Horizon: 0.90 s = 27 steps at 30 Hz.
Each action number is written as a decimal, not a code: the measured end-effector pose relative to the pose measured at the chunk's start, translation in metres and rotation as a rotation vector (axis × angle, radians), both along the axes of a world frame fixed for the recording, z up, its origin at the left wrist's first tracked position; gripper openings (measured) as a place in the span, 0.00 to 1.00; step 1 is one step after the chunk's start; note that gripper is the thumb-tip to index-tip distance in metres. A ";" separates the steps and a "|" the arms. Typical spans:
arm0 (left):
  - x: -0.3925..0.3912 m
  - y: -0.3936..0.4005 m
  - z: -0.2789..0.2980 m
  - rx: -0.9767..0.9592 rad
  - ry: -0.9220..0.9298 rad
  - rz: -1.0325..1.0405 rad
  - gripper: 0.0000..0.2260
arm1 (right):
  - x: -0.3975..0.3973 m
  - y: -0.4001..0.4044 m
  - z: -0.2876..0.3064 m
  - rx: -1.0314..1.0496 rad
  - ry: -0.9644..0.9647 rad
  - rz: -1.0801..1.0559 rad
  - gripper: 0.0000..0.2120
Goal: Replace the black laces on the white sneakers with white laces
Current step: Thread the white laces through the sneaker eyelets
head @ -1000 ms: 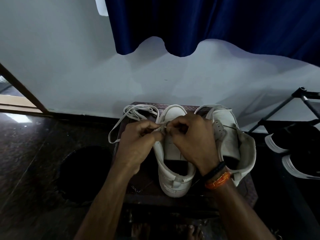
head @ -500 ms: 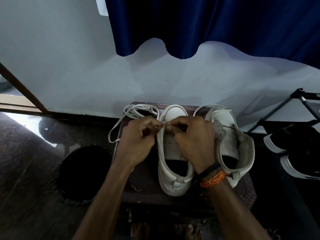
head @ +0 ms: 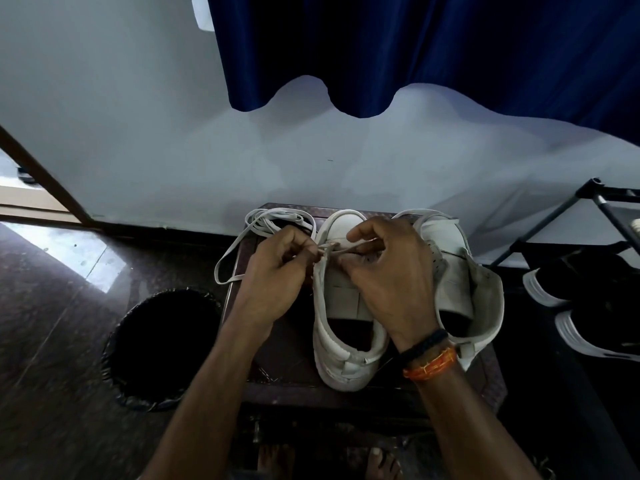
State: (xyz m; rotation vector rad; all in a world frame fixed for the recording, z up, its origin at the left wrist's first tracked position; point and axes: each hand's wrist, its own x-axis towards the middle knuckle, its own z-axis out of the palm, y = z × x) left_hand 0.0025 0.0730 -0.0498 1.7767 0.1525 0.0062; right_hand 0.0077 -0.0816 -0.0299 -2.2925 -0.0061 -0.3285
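Both hands, left (head: 273,268) and right (head: 388,282), pinched the white lace (head: 332,249) over the near sneaker (head: 346,306) on the stool (head: 277,375); a loose pinch could let it slip out.

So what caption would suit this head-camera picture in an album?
Both hands, left hand and right hand, pinch a white lace at the toe end of a white sneaker on a dark stool.

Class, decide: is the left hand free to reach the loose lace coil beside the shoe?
Probably not yet: the left hand pinches the lace being threaded, though the coil lies just beyond it, unobstructed.
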 end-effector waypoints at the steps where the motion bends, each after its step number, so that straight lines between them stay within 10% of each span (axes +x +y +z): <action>1: -0.001 -0.002 0.002 -0.030 0.009 0.011 0.07 | -0.002 0.000 0.000 -0.032 -0.023 -0.027 0.11; 21: 0.010 0.036 0.025 -1.027 -0.015 0.217 0.13 | -0.035 0.009 -0.006 -0.321 -0.118 -0.094 0.01; 23: 0.010 0.039 0.024 -0.830 -0.028 0.246 0.12 | -0.035 0.009 -0.006 -0.309 -0.111 -0.090 0.02; 27: 0.005 0.025 0.008 0.280 -0.174 -0.082 0.07 | -0.035 0.011 -0.004 -0.265 -0.126 -0.079 0.04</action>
